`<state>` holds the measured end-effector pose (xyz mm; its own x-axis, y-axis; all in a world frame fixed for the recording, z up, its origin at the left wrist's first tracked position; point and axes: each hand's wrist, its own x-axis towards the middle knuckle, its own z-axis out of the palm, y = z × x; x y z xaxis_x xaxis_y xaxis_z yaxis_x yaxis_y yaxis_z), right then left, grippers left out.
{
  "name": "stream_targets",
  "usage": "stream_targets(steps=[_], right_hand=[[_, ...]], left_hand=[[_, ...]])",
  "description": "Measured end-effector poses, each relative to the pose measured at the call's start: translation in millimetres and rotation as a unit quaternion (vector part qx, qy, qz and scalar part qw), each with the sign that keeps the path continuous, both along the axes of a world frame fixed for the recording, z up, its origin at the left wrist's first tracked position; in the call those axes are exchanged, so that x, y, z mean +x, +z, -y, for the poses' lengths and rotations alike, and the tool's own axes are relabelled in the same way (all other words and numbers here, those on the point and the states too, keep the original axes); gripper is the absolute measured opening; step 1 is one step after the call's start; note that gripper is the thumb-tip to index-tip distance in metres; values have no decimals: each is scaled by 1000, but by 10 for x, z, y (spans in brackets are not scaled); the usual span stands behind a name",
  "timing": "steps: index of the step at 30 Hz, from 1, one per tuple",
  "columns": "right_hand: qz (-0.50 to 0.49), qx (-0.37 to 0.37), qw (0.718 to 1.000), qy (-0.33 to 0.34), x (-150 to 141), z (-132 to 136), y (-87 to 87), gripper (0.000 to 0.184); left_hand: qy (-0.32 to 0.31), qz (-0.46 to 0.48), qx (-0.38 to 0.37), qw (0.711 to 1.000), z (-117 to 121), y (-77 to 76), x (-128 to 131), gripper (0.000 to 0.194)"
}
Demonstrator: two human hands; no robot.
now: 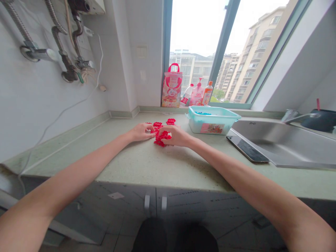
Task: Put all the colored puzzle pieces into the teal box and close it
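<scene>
Red plastic pieces with notched edges, like interlocking building pieces [159, 140], lie in a loose cluster on the countertop. My right hand [179, 135] is closed around some of them, with red showing between thumb and fingers. From the other side, my left hand [141, 133] curls its thumb and fingers together on a red piece at the cluster's left edge; its fingertips are small in view. Another red piece [171, 121] lies a little behind my right hand.
A pale turquoise plastic tub [210, 120] holding blue pieces stands to the right. A phone [246, 149] lies beside the steel sink [288, 147]. Bottles [197, 94] and a pink bag [172, 87] stand at the window. A white cable [63, 111] hangs down the left wall.
</scene>
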<state>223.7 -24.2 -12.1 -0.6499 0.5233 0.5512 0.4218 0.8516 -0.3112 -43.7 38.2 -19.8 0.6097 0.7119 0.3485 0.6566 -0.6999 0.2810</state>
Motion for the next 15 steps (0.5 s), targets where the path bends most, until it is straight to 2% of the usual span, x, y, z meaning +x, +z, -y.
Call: stream_targets(steps=[5,9,11,15], right_hand=[[-8,-25,1000,18,149,-30,31,19],[8,-71,997,35,211,-72,35,20],[-32,-83,996,0,235,-139,43,25],[-121,-96,978,-142,321,-333,11,31]], left_hand=[[15,59,-17,998,-16,-31,-52,49],[43,109,3,993,49,27,-50,53],[48,138,26,989,118,75,-10,52],[4,170,62,983,285,147,129,46]])
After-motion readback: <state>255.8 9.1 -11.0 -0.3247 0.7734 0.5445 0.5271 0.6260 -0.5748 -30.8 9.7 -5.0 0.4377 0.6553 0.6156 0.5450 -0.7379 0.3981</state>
